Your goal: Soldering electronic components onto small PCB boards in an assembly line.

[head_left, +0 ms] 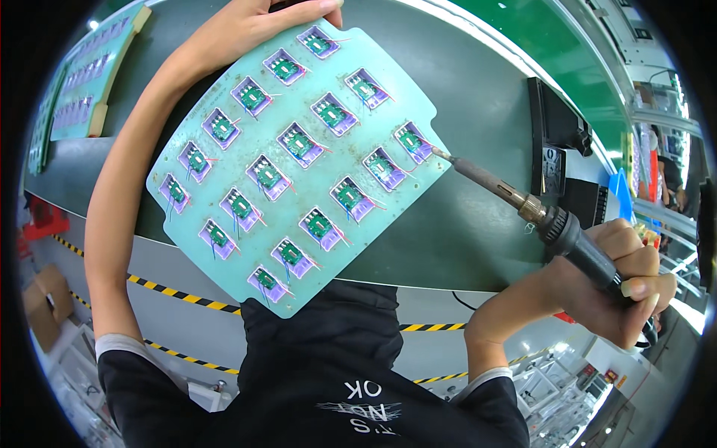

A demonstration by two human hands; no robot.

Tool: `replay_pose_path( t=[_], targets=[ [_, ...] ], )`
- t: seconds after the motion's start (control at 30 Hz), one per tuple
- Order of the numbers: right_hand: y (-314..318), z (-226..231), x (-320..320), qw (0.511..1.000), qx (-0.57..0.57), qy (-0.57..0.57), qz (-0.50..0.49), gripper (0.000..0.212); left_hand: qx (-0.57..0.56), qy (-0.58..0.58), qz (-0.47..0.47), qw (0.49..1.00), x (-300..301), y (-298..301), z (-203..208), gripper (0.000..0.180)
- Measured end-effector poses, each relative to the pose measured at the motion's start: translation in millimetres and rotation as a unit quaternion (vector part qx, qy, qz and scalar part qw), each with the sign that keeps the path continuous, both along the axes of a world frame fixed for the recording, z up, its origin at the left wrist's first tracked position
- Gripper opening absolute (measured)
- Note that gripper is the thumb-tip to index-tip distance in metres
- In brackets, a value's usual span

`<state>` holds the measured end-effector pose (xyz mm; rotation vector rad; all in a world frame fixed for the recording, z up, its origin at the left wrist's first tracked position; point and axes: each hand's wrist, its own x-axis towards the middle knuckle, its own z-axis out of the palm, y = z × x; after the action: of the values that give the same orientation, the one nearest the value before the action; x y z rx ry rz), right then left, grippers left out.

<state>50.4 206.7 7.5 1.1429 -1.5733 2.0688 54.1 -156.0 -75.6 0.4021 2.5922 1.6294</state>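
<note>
A pale green carrier board [299, 190] with rows of several small green circuit boards in purple pockets, each with thin red and blue wires, lies tilted over the dark green conveyor belt [463, 224]. My left hand [261, 22] grips its far top edge. My right hand [624, 280] is closed round the black handle of a soldering iron [538, 213]. The iron's tip touches the small circuit board [412, 142] at the right edge of the carrier.
A second carrier board [89, 75] with small boards stands at the far left on the belt. A black box [556, 142] with a small display sits beyond the iron. Yellow-black floor tape [179, 293] runs below the belt edge. Shelving fills the right rim.
</note>
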Motion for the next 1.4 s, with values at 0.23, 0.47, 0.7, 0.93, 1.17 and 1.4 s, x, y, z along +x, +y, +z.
replay_pose_path(
  t=[0.23,0.47,0.7,0.93,1.17,1.4],
  targets=[
    [10,1,-2,0.999,0.028,0.008,0.016,0.02,0.008,-0.025,0.018,0.999,-3,7,-2,0.024],
    [13,1,-5,0.998,0.045,0.014,0.052,0.018,0.0,-0.003,0.015,1.0,0,4,-1,0.024],
    [4,-7,1,0.991,0.09,0.063,0.081,0.015,0.039,0.027,-0.011,0.999,-5,-1,-13,0.025],
    [5,-14,-1,0.997,0.039,0.045,0.052,0.011,0.058,0.059,-0.027,0.996,-8,4,-18,0.026],
    [-8,-15,0,0.999,0.004,-0.021,0.043,0.018,0.037,0.058,-0.011,0.998,6,-12,-17,0.028],
    [-8,-9,-3,1.0,-0.007,-0.007,0.026,0.021,0.035,0.082,-0.004,0.996,9,-13,-20,0.03]
  ],
)
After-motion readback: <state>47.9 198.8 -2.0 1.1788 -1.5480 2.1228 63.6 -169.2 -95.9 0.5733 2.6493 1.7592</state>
